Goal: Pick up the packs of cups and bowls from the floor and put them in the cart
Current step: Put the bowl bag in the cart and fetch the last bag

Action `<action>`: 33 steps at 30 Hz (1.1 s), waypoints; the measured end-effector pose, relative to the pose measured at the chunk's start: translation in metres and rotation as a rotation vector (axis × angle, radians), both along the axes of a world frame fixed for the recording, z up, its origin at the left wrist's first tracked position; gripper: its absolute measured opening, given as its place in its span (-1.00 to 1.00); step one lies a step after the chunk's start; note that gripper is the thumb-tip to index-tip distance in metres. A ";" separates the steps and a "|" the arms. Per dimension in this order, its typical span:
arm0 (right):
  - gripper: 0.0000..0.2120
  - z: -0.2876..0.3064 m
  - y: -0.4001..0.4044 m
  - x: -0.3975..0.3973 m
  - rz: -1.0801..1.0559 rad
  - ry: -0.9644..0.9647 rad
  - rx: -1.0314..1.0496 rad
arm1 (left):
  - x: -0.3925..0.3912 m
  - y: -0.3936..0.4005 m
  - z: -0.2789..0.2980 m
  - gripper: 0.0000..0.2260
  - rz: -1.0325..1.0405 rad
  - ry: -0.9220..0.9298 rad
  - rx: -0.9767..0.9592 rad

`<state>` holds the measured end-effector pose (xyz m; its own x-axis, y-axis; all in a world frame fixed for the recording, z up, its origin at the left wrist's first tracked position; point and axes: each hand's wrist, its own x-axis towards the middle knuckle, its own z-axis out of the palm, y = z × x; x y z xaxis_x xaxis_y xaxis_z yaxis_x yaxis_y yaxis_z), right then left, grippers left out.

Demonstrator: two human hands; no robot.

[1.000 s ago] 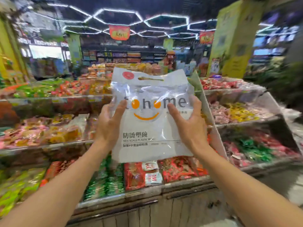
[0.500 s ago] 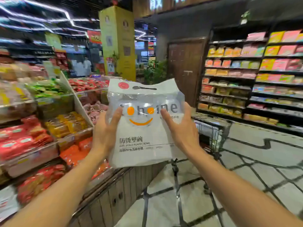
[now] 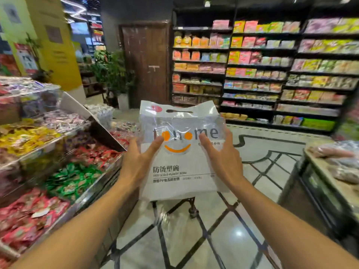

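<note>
Above the tiled floor, both hands' spread fingers (image 3: 155,144) clasp the pack of bowls (image 3: 180,152) upright.

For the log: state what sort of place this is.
Most likely a supermarket or snack shop: tall shelves of bright packets, open bins of wrapped sweets, and both hands holding a retail pack of bowls.

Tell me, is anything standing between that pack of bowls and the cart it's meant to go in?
Nothing visible does. Both hands, left hand and right hand, hold the pack of bowls up in the open aisle. Only part of the cart shows, just below and behind the pack, so its basket cannot be checked.
</note>
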<state>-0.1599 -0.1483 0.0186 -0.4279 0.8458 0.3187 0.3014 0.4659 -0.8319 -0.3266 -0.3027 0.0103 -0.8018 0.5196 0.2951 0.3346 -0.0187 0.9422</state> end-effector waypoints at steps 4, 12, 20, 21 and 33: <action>-0.16 -0.012 0.076 -0.032 -0.070 -0.045 -0.022 | -0.043 0.088 -0.014 -0.27 -0.056 -0.023 -0.057; -0.12 -0.029 0.212 -0.078 -0.157 -0.090 -0.066 | -0.105 0.243 -0.037 -0.11 -0.161 -0.074 -0.118; -0.04 -0.054 0.371 -0.124 -0.158 -0.105 -0.103 | -0.151 0.405 -0.062 -0.27 -0.187 -0.087 -0.170; -0.07 -0.058 0.394 -0.131 -0.150 -0.114 -0.105 | -0.158 0.427 -0.068 -0.29 -0.193 -0.093 -0.167; 0.08 -0.065 0.628 -0.232 -0.028 -0.175 -0.153 | -0.241 0.644 -0.081 -0.53 -0.084 -0.194 -0.233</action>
<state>-0.3917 0.4797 -0.0464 -0.4411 0.8908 0.1089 0.4585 0.3280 -0.8260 -0.5672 0.3414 -0.0709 -0.7827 0.6224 0.0056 0.1542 0.1853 0.9705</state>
